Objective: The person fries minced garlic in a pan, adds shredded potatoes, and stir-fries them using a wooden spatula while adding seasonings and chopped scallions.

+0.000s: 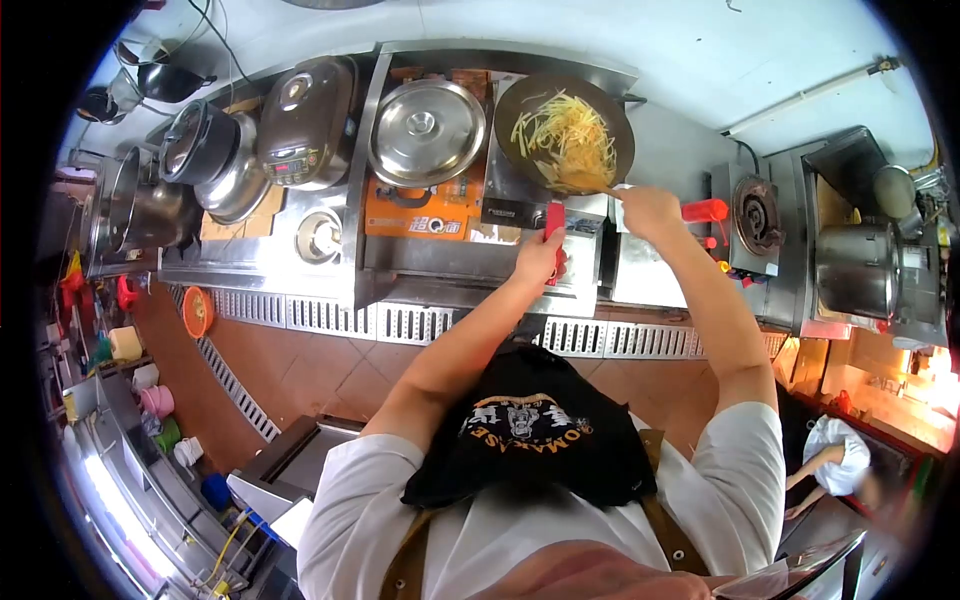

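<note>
A dark wok (507,125) sits on the stove at the back centre. Pale, thin-cut strips of food (565,125) lie in it, browner and wetter-looking toward the near side. My left hand (538,258) is closed around the wok's red handle (555,218), which points toward me. To the right, my right hand (651,212) grips a wooden spatula (588,182); its blade rests among the food at the wok's near edge. The grip end of the spatula is hidden inside my fingers.
Left of the wok stands a lidded steel pot (428,130) above an orange box (415,210). A rice cooker (310,125) is farther left. On the right are a burner (757,215) and a tall steel pot (857,268). Another person's white sleeve (838,455) shows at lower right.
</note>
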A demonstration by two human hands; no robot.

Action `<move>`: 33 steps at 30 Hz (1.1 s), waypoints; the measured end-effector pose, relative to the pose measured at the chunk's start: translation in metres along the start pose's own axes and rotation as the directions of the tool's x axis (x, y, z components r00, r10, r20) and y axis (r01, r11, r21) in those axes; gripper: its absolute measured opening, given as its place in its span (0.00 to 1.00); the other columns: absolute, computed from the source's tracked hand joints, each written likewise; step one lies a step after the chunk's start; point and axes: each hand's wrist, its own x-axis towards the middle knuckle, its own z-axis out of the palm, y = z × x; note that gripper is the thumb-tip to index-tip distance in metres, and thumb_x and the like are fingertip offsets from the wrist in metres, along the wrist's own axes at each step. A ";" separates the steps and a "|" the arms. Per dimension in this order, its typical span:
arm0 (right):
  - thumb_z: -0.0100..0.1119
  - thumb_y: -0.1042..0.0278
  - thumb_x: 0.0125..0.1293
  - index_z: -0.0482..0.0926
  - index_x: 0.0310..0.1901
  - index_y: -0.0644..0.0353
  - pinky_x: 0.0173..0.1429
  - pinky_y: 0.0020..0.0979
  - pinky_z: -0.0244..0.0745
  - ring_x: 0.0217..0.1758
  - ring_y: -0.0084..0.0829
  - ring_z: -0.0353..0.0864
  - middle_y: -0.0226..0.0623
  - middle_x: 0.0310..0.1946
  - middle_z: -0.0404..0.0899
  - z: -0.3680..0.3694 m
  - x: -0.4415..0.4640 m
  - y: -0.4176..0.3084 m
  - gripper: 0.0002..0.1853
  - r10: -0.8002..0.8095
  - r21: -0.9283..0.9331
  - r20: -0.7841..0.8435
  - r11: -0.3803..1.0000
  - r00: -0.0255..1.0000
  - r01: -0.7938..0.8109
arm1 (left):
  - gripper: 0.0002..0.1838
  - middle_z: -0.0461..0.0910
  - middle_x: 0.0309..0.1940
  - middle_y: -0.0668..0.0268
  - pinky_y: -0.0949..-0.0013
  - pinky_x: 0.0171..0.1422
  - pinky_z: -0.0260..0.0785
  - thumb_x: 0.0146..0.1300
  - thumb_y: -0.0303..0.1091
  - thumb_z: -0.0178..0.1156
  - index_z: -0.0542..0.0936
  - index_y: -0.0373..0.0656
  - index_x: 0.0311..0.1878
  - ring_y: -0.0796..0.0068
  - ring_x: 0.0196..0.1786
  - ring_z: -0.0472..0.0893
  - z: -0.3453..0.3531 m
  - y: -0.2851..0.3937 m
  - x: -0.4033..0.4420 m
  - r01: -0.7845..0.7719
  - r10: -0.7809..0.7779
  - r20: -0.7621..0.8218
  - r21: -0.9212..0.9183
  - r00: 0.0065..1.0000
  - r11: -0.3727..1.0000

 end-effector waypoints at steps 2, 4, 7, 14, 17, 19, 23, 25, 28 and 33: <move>0.45 0.66 0.63 0.77 0.54 0.50 0.49 0.44 0.76 0.50 0.41 0.81 0.40 0.48 0.81 0.023 0.039 0.022 0.18 0.081 -0.019 -0.032 0.997 0.996 -0.081 | 0.14 0.73 0.18 0.65 0.67 0.19 0.63 0.68 0.45 0.54 0.70 0.43 0.36 0.73 0.16 0.72 0.001 0.004 -0.005 0.005 -0.005 -0.001 0.012 1.000 1.000; 0.45 0.66 0.62 0.78 0.52 0.52 0.49 0.44 0.76 0.49 0.41 0.81 0.42 0.47 0.81 0.012 0.069 0.017 0.18 0.154 0.084 -0.063 0.985 0.986 -0.149 | 0.14 0.73 0.18 0.65 0.67 0.19 0.63 0.68 0.45 0.54 0.70 0.43 0.37 0.72 0.16 0.72 0.001 0.004 -0.004 -0.016 0.016 0.012 0.021 1.000 1.000; 0.46 0.67 0.61 0.79 0.49 0.55 0.48 0.45 0.76 0.48 0.43 0.81 0.45 0.46 0.81 0.015 0.102 -0.007 0.17 0.185 0.216 -0.111 0.963 0.976 -0.158 | 0.14 0.73 0.18 0.65 0.67 0.20 0.64 0.68 0.45 0.53 0.71 0.43 0.38 0.72 0.17 0.72 0.001 0.007 -0.008 -0.015 0.015 -0.003 0.056 1.000 0.998; 0.51 0.65 0.60 0.82 0.43 0.60 0.48 0.41 0.78 0.47 0.44 0.83 0.46 0.43 0.83 0.020 0.036 -0.031 0.15 0.014 0.137 -0.084 0.991 0.996 -0.003 | 0.16 0.72 0.19 0.66 0.71 0.17 0.62 0.67 0.45 0.54 0.72 0.40 0.38 0.76 0.14 0.71 0.002 0.003 -0.006 -0.041 0.041 -0.033 0.010 0.999 0.999; 0.51 0.66 0.59 0.83 0.42 0.60 0.47 0.41 0.78 0.47 0.44 0.83 0.47 0.42 0.83 0.012 0.046 -0.024 0.14 0.096 0.176 -0.098 0.981 0.991 -0.077 | 0.16 0.71 0.17 0.67 0.71 0.16 0.62 0.67 0.45 0.55 0.72 0.39 0.37 0.76 0.14 0.71 0.004 0.005 -0.006 -0.037 0.037 -0.024 0.003 0.999 0.999; 0.51 0.68 0.58 0.82 0.44 0.57 0.46 0.43 0.77 0.45 0.45 0.83 0.45 0.41 0.83 0.021 0.089 -0.024 0.14 0.129 0.199 -0.163 0.975 0.978 -0.096 | 0.16 0.71 0.18 0.67 0.70 0.18 0.62 0.67 0.45 0.55 0.71 0.40 0.37 0.75 0.15 0.71 0.001 0.006 -0.004 -0.026 0.027 -0.016 0.057 0.999 0.998; 0.48 0.67 0.60 0.81 0.46 0.54 0.46 0.44 0.77 0.43 0.46 0.82 0.45 0.41 0.82 0.020 0.066 -0.031 0.15 0.085 0.194 -0.130 0.979 0.988 -0.059 | 0.15 0.70 0.17 0.67 0.70 0.18 0.61 0.66 0.44 0.55 0.70 0.40 0.34 0.75 0.15 0.70 -0.011 0.009 -0.027 -0.109 0.101 0.047 0.262 0.994 0.959; 0.47 0.64 0.62 0.81 0.48 0.53 0.50 0.42 0.76 0.46 0.45 0.81 0.45 0.43 0.82 0.007 0.010 -0.022 0.16 -0.007 0.192 -0.125 0.981 0.992 0.031 | 0.14 0.70 0.16 0.67 0.71 0.15 0.59 0.66 0.42 0.54 0.70 0.40 0.33 0.75 0.13 0.68 -0.021 0.015 -0.052 -0.149 0.130 0.084 0.297 0.988 0.943; 0.46 0.60 0.64 0.80 0.48 0.53 0.51 0.42 0.75 0.47 0.46 0.80 0.45 0.43 0.81 0.002 -0.043 0.006 0.16 -0.030 0.318 -0.327 0.937 0.944 0.141 | 0.15 0.70 0.16 0.67 0.71 0.15 0.59 0.67 0.42 0.54 0.70 0.40 0.32 0.75 0.13 0.69 -0.018 0.033 -0.101 -0.087 0.065 0.090 0.274 0.994 0.958; 0.48 0.55 0.66 0.77 0.52 0.55 0.47 0.43 0.73 0.45 0.52 0.78 0.48 0.40 0.81 -0.019 -0.037 0.013 0.19 0.184 0.667 -0.473 0.714 0.861 0.213 | 0.15 0.71 0.17 0.67 0.70 0.16 0.59 0.67 0.42 0.54 0.70 0.40 0.30 0.75 0.13 0.69 0.006 0.049 -0.044 -0.198 0.178 0.094 0.294 0.980 0.935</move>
